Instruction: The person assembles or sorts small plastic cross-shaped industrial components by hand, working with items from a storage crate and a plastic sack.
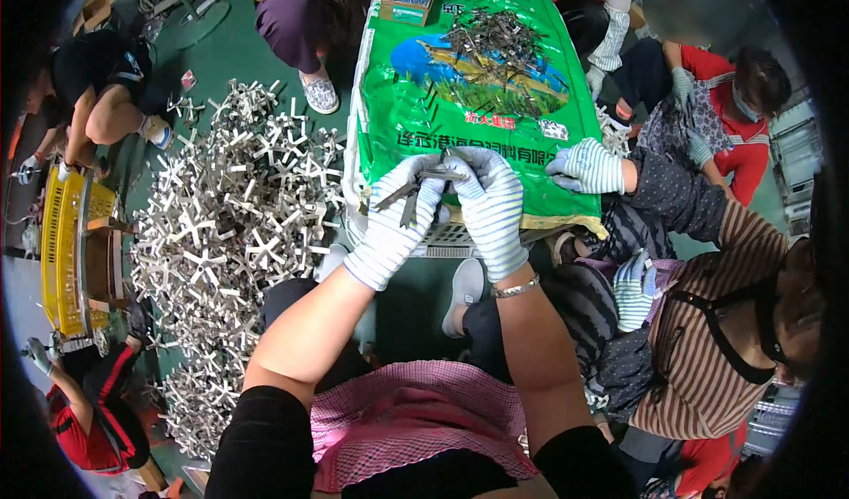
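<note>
My left hand (396,220), in a white striped glove, is closed round several dark, narrow metal strips (409,209) that fan out across its palm. My right hand (492,205), gloved alike, meets it over the near edge of the green sheet (389,110). Its fingertips pinch the strips where they come together; the exact joint is hidden by the fingers. Farther back on the sheet lies a loose pile of similar dark strips (500,46).
A cardboard box (409,2) of small bluish parts stands at the far left of the sheet. On the floor to my left spreads a large heap of star-shaped metal pieces (221,234). A co-worker's gloved hand (591,167) rests at the sheet's right edge. Other people sit around.
</note>
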The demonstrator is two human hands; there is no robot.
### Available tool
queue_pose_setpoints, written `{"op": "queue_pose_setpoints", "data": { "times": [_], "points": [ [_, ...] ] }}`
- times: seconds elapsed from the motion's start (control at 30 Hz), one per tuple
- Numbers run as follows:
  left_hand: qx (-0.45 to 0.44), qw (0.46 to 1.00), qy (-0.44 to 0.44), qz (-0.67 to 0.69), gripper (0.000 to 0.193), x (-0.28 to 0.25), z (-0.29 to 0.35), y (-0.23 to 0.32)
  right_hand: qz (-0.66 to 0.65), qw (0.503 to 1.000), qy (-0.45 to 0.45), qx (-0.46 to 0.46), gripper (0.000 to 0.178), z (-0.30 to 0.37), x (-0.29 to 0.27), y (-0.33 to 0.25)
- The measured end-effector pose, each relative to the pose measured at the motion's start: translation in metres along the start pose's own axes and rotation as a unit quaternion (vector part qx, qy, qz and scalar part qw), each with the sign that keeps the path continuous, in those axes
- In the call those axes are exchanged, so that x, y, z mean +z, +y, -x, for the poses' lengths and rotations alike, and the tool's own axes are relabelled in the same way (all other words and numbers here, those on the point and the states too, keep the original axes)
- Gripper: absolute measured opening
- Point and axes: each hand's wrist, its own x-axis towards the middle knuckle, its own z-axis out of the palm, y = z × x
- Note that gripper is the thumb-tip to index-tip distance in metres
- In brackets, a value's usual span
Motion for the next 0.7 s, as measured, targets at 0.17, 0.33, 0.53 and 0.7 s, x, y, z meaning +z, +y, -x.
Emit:
{"op": "queue_pose_setpoints", "data": {
  "times": [0.17, 0.33, 0.53, 0.7],
  "points": [
    [0.075, 0.994, 0.007, -0.083, 0.032, -0.005, 0.0, -0.007, -0.038, 0.999, 0.004, 0.022, 0.014, 0.003, 0.008, -0.005],
    [0.196, 0.975, -0.011, -0.107, 0.038, 0.01, 0.003, 0.003, 0.162, 0.979, 0.041, -0.117, 0.02, 0.004, -0.013, -0.008],
    [0.184, 0.98, -0.008, -0.075, 0.045, 0.001, -0.001, -0.025, 0.009, 0.999, 0.029, -0.035, 0.017, 0.005, 0.002, 0.006],
    [0.062, 0.997, 0.022, -0.038, 0.029, 0.02, 0.0, -0.016, -0.03, 0.998, 0.052, 0.019, 0.025, 0.003, -0.006, 0.006]
  ]
}}
